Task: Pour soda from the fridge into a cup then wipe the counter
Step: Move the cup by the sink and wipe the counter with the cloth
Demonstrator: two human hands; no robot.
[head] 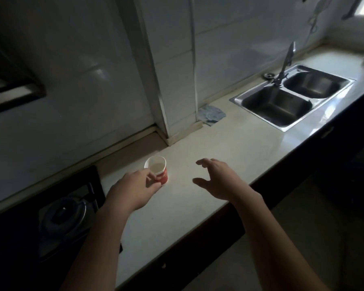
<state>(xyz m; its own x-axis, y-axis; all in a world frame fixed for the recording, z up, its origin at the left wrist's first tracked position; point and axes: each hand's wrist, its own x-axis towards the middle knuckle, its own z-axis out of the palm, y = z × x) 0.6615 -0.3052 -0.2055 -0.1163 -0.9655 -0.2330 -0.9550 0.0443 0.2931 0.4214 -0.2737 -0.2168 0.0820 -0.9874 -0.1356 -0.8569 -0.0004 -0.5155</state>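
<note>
Left hand (135, 186) grips cup (158, 170) near counter's (229, 143) back edge.

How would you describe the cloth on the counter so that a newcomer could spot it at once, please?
Start at the double steel sink set in the pale counter. Left of it, against the tiled wall, lies the cloth. It is the only crumpled blue-grey thing there; the cup is red and white.
</note>
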